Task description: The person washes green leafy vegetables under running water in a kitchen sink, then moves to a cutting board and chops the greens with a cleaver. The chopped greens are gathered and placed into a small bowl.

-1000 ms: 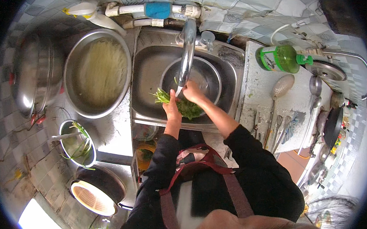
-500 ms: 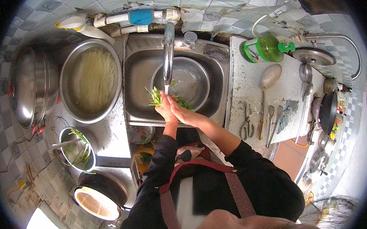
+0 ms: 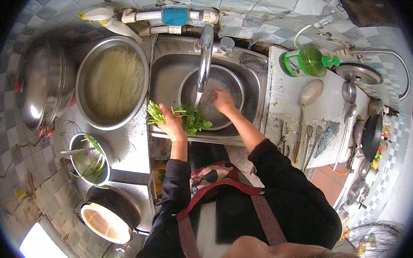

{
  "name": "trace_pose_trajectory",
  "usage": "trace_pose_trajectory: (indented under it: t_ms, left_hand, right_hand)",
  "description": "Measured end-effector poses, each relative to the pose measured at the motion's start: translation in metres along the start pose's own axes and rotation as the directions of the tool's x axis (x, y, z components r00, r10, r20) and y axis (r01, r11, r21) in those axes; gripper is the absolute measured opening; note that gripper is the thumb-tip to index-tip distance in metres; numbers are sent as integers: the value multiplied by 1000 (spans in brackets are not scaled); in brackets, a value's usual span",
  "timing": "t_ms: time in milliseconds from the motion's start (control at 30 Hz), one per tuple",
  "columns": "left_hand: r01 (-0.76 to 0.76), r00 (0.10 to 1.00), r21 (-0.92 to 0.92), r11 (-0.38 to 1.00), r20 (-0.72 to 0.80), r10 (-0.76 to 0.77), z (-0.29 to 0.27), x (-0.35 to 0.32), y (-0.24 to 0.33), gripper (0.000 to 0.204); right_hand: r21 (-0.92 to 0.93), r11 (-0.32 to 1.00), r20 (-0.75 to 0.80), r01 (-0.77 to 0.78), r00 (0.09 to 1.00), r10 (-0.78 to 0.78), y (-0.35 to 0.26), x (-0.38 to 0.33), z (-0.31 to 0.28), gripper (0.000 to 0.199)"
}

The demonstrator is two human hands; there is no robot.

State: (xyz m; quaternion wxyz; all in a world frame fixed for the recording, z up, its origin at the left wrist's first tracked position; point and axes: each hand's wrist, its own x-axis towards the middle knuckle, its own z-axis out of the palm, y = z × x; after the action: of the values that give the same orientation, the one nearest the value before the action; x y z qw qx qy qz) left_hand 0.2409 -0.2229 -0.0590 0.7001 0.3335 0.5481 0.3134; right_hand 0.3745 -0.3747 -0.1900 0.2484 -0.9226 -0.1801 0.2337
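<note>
My left hand [image 3: 172, 126] is closed around a bunch of green herbs [image 3: 196, 120] that looks like cilantro. Its pale stems stick out to the left and its leaves hang over the near rim of a metal basin [image 3: 238, 87]. That basin stands in a steel sink [image 3: 160, 87], below a curved chrome faucet [image 3: 206, 54] with water running from it. Over the basin, just right of the stream, my right hand [image 3: 223, 101] has its fingers curled down; what they hold, if anything, is hidden.
On the left counter are a large bowl of pale noodles in water [image 3: 120, 82], a lidded steel pot [image 3: 43, 91] and a smaller bowl with green stalks [image 3: 92, 165]. To the right lie a skimmer [image 3: 310, 93], spatulas [image 3: 315, 137] and a green bottle [image 3: 305, 61].
My hands were together under the faucet; now they are apart. The left has moved left and nearer me with the herbs, and the right has moved over the basin. The view has shifted slightly.
</note>
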Motion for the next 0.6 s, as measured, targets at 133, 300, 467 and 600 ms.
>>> trace_pose_trajectory:
  t_ms: [133,300,467,600]
  left_hand:
    - [-79,997,-7,997,-13,79,7,-6,19,27]
    - [-100,992,-21,995,68,101,7,-9,32,27]
    - [-109,989,-26,994,94,111,19,-13,27,31]
    - [-69,979,-21,997,191,72,17,-9,19,32]
  right_hand:
    - [-240,917,171,318,944,-282,2,-4,57,43]
    - [-190,936,649,297,753,-108,27,-10,67,27]
    - [-194,911,606,364,775,-181,48,-29,54,26]
    - [-124,940,658,317,735,-161,33,-24,22,29]
